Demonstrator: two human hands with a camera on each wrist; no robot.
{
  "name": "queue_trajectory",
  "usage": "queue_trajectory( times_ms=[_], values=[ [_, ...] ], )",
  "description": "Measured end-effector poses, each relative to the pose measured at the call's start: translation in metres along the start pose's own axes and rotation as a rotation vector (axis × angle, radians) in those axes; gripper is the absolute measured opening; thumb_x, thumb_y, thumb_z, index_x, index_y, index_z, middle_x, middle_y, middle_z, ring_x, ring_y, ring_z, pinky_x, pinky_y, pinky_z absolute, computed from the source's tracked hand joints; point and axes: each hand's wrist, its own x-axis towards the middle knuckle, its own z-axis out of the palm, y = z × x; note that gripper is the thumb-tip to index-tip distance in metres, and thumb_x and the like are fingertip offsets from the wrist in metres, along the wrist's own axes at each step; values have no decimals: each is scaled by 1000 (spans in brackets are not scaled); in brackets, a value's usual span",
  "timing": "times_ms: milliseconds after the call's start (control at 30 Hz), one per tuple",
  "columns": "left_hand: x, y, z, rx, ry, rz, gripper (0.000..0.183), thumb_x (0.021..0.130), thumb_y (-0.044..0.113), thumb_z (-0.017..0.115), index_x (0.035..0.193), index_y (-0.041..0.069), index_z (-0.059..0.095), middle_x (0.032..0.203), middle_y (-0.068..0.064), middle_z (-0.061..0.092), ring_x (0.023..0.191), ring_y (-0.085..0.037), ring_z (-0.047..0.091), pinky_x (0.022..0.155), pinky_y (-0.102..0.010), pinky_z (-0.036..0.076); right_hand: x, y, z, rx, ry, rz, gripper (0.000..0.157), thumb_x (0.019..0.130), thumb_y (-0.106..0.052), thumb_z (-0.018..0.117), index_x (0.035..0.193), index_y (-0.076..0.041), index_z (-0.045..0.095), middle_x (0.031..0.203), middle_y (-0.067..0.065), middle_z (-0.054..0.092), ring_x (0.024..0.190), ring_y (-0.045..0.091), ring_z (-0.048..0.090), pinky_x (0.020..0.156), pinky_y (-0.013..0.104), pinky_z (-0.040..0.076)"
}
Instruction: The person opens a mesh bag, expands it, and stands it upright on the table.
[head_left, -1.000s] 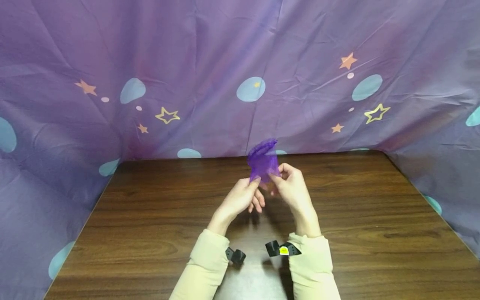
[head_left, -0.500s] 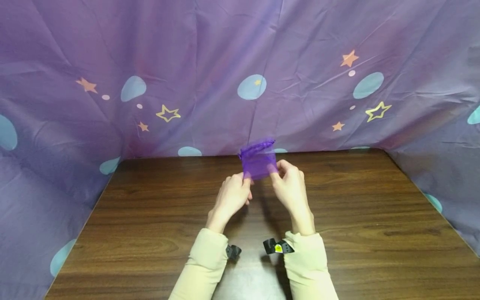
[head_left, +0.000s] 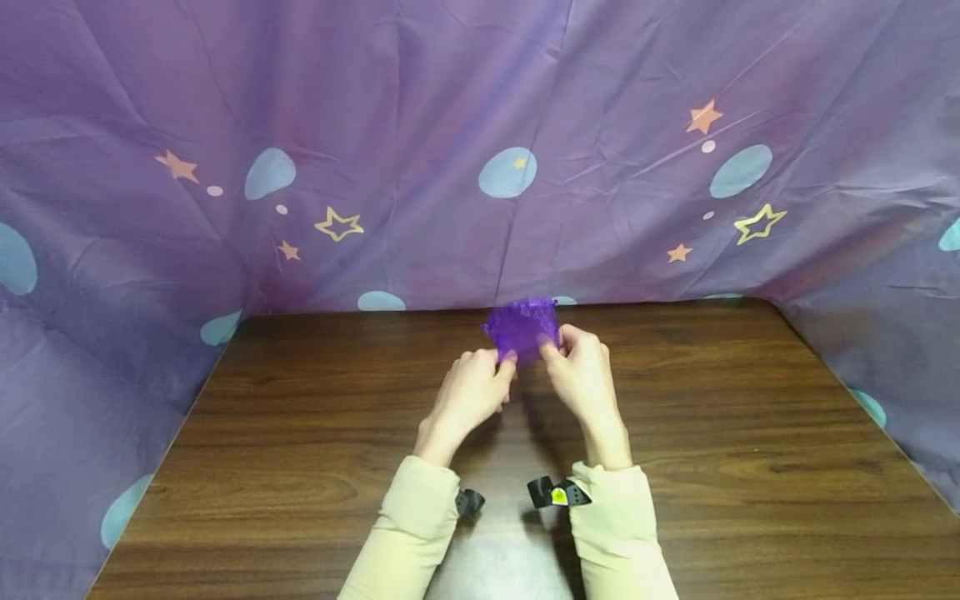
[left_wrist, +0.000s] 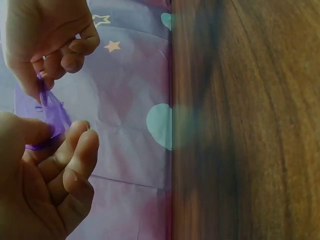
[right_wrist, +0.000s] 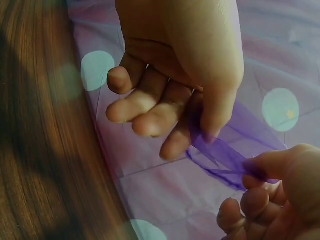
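Note:
A small sheer purple drawstring pouch [head_left: 522, 323] is held up off the table near its far edge, with its gathered edge pointing away. My left hand [head_left: 467, 392] pinches its lower left corner between thumb and fingers. At the right side, my right hand [head_left: 585, 375] pinches it the same way. In the left wrist view the pouch [left_wrist: 56, 117] spans the gap between the left hand [left_wrist: 45, 175] and the right hand [left_wrist: 52, 37]. The right wrist view shows its thin fabric [right_wrist: 215, 155] stretched from the left hand [right_wrist: 170, 85] to the right hand [right_wrist: 285, 195].
Under both hands lies a dark wood-grain table [head_left: 300, 433]. A purple cloth backdrop [head_left: 420, 125] with stars and pale blue spots hangs behind it and at the sides. Black wrist cameras [head_left: 558, 493] are strapped over the pale sleeves [head_left: 618, 525].
The left hand moved left, spreading the pouch flatter, then came back slightly right. The pouch's far edge has tipped lower. The right hand has shifted little.

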Motion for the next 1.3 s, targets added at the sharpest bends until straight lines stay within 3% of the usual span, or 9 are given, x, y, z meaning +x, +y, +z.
queue_trajectory(
  times_ms=[133, 200, 267, 400, 467, 533, 800, 1100, 1300],
  values=[
    [1, 0, -1, 97, 122, 9, 28, 100, 34, 55, 81, 15, 60, 59, 0, 58, 56, -23, 62, 54, -37, 47, 0, 1, 0, -21, -32, 15, 30, 85, -14, 64, 61, -12, 46, 52, 0, 45, 52, 21, 46, 51, 35, 37],
    [1, -1, -1, 122, 198, 21, 20, 97, 32, 62, 93, 13, 59, 67, -1, 59, 61, -25, 61, 55, -39, 47, 0, 1, 1, -26, -45, 15, 29, 82, -12, 64, 60, -12, 45, 52, 0, 44, 53, 21, 44, 52, 35, 36],
    [2, -3, -1, 127, 253, 67, 24, 93, 28, 68, 107, 12, 57, 77, -3, 62, 65, -25, 62, 57, -40, 48, 0, 1, 1, -28, -57, 13, 29, 81, -11, 64, 60, -13, 44, 53, -1, 43, 54, 21, 44, 53, 35, 36],
    [3, -7, 0, 171, 291, 241, 27, 92, 23, 70, 116, 13, 62, 94, -2, 63, 70, -23, 64, 58, -39, 51, -1, 0, 2, -27, -76, 6, 28, 79, -10, 64, 60, -13, 44, 52, -2, 42, 53, 20, 43, 52, 34, 35],
    [2, -8, 0, 208, 290, 306, 17, 95, 24, 67, 108, 14, 67, 93, 0, 65, 71, -23, 66, 58, -39, 51, -1, 0, 2, -26, -84, 3, 28, 78, -11, 64, 60, -13, 44, 52, -3, 42, 52, 19, 42, 51, 34, 34],
    [2, -7, 1, 218, 286, 327, 14, 97, 25, 62, 98, 14, 70, 88, 2, 67, 72, -23, 68, 59, -39, 51, -2, 0, 2, -32, -94, 0, 27, 78, -11, 65, 61, -12, 44, 52, -2, 42, 52, 19, 42, 50, 34, 34],
    [3, -6, 1, 187, 316, 260, 15, 95, 20, 61, 84, 12, 68, 73, -4, 69, 64, -28, 66, 56, -41, 50, -6, -6, 0, -197, -276, 20, 30, 86, -25, 63, 62, -15, 50, 56, -1, 48, 57, 21, 49, 49, 36, 36],
    [5, -19, -7, 199, 293, 180, 14, 93, 22, 63, 83, 15, 69, 66, 1, 63, 59, -23, 60, 55, -39, 48, -5, -2, -4, -236, -287, 12, 26, 81, -18, 64, 61, -15, 47, 55, 0, 46, 60, 22, 51, 50, 36, 37],
    [5, -25, -11, 176, 241, 193, 10, 94, 21, 64, 90, 14, 71, 71, 4, 65, 63, -19, 60, 58, -38, 49, -3, 1, -5, -208, -264, -3, 23, 79, -17, 64, 63, -15, 47, 56, 1, 46, 63, 23, 52, 51, 36, 37]
  ],
)
